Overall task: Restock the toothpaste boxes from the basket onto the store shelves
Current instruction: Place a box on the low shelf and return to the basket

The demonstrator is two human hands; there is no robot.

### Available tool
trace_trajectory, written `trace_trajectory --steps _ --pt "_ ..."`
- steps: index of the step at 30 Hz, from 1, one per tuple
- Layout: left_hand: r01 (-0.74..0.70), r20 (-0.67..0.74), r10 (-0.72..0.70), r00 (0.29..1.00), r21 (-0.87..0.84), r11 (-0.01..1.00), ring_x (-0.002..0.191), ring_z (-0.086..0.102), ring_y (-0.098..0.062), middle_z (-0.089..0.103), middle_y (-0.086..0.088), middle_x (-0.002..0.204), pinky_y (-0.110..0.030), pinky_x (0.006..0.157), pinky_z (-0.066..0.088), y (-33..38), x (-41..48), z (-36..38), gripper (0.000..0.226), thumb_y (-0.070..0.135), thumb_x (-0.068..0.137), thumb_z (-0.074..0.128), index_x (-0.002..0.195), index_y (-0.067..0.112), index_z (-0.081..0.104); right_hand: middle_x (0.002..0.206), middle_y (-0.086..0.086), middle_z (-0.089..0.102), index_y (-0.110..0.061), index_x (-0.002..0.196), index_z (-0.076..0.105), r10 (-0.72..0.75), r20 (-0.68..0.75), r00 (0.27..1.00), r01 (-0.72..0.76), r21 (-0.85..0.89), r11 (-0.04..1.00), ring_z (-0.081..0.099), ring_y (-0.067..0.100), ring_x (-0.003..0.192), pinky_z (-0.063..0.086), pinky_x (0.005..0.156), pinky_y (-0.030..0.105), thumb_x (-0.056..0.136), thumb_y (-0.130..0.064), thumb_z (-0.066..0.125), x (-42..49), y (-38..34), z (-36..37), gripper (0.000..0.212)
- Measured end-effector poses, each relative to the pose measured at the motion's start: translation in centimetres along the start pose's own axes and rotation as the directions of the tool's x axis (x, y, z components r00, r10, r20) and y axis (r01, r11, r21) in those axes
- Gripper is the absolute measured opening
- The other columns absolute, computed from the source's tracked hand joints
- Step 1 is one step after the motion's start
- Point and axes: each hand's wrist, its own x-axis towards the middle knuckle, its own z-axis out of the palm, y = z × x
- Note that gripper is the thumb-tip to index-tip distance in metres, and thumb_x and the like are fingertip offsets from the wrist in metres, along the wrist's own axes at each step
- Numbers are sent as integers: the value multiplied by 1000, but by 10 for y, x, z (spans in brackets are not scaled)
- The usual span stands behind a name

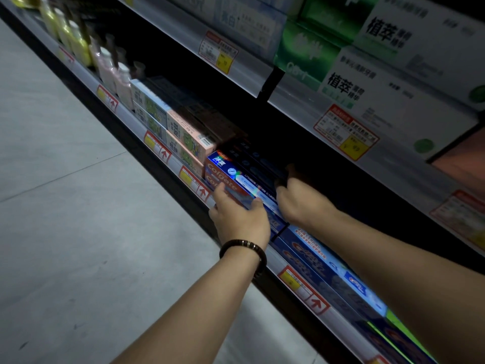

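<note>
The blue Colgate box (231, 177) lies atop its stack on the lower shelf (132, 122). The left grip (241, 219) pinches its near end, thumb on top. The right grip (301, 200) reaches behind it into shadow; I cannot tell its hold.

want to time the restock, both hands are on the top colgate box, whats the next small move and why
Probably nudge the Colgate box back until it sits square on the one below, then let go. The left hand pinches its front edge and the right hand lies on its top, fingers in shadow; it sits between the pink boxes and the Crest boxes.
</note>
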Motion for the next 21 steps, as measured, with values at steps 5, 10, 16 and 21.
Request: trace_trajectory --steps 5,10,16,21 --pt "-62 10 62 998 2 998 113 64 -19 52 -4 140 -35 86 60 -4 0 3 74 15 96 72 156 36 32 119 25 64 3 134 49 30 21 999 -31 13 999 63 42 110 42 80 35 110 -12 38 -6 7 4 31" --pt "-82 14 82 997 30 996 111 64 -17 54 -5 138 -41 94 60 -6 1 4 76 16 96 72 157 36 31 123 26 64 4 138 49 5 31 1000 -4 -7 1000 63 43 112 42 81 35 110 -9 38 -10 6 4 33" --pt "-90 -13 91 996 41 995 113 66 -19 55 -4 139 -38 97 57 -6 1 2 71 22 98 70 157 32 34 115 11 64 -3 144 51 57 37 998 -59 71 996 62 25 104 41 82 27 115 -27 38 -22 12 6 39" --pt "-98 -31 101 994 91 991 104 68 -26 57 -5 134 -51 92 60 3 -8 -4 63 39 86 73 142 27 48 130 15 63 -10 154 44 -51 -101 994 59 84 995 61 26 113 50 92 35 113 -32 41 -50 16 6 46"
